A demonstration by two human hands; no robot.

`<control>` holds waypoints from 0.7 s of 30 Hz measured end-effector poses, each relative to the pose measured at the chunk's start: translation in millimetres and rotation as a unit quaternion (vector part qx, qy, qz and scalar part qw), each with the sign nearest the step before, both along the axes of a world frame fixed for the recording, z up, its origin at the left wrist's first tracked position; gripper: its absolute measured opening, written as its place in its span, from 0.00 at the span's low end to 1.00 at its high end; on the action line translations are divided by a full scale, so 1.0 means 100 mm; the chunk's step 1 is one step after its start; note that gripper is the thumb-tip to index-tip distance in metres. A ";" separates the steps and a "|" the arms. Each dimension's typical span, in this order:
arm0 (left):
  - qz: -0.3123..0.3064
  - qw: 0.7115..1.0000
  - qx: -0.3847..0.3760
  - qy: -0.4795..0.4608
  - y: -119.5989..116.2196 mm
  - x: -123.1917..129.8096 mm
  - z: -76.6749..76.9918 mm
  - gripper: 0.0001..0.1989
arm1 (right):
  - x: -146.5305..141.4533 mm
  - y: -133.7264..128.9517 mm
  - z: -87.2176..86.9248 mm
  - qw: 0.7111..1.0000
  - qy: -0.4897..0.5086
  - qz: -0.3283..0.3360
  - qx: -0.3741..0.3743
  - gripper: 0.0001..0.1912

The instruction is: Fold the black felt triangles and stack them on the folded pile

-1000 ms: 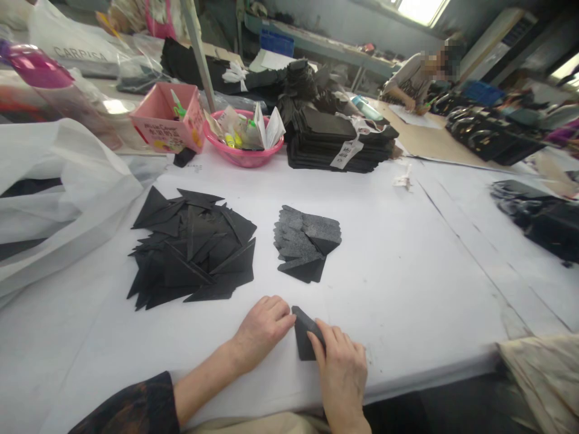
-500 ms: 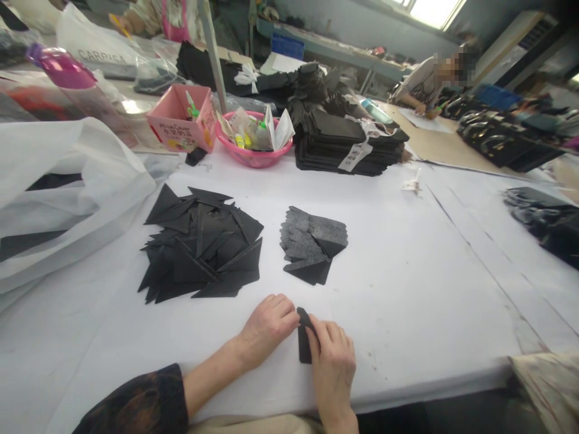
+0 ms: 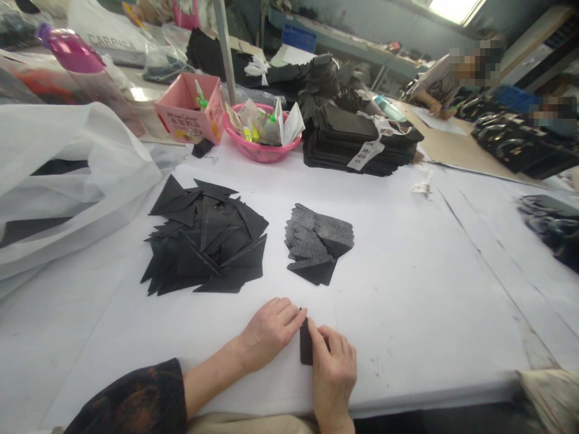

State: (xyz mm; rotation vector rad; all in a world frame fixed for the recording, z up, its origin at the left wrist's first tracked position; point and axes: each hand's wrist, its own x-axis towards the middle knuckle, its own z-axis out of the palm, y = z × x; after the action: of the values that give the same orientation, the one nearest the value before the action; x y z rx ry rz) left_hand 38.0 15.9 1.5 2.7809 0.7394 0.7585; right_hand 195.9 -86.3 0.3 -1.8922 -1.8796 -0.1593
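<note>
A small black flat piece [image 3: 306, 346], perhaps leather or fabric, lies on the white-covered table near its front edge. My left hand [image 3: 275, 328] pinches its upper end between closed fingertips. From the right, my right hand [image 3: 335, 364] grips the same piece along its edge, thumb and curled fingers on it, hiding that side. Beyond my hands lies a small pile of grey-backed black pieces [image 3: 319, 241], fanned over one another. Left of it spreads a larger heap of black triangular pieces [image 3: 208, 241].
Along the back stand a pink box [image 3: 192, 111], a pink basket [image 3: 262, 154] of small items and a tied stack of black panels [image 3: 357, 141]. A translucent white bag [image 3: 81, 150] is at the left. Another person [image 3: 429, 90] works at the far right.
My right thumb and fingers have moved up the black piece, closer to my left fingertips. The piece's upper end now shows less. The view has shifted slightly.
</note>
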 end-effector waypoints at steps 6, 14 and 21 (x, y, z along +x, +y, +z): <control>0.004 1.000 0.001 -0.002 -0.01 0.00 0.01 0.09 | -0.03 -0.01 0.04 1.000 0.007 -0.003 -0.006 0.16; 0.013 1.000 0.007 0.008 -0.02 0.01 0.02 0.09 | -0.03 -0.02 0.01 1.000 0.000 -0.004 -0.017 0.17; 0.017 1.000 0.015 0.007 -0.03 0.03 0.04 0.09 | -0.03 -0.02 0.02 1.000 -0.004 0.000 -0.023 0.17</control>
State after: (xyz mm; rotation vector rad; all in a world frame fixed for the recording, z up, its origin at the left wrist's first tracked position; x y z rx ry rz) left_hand 40.6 12.8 5.5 2.8108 0.7866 0.7622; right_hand 192.9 -88.2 1.9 -1.9251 -1.9041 -0.1241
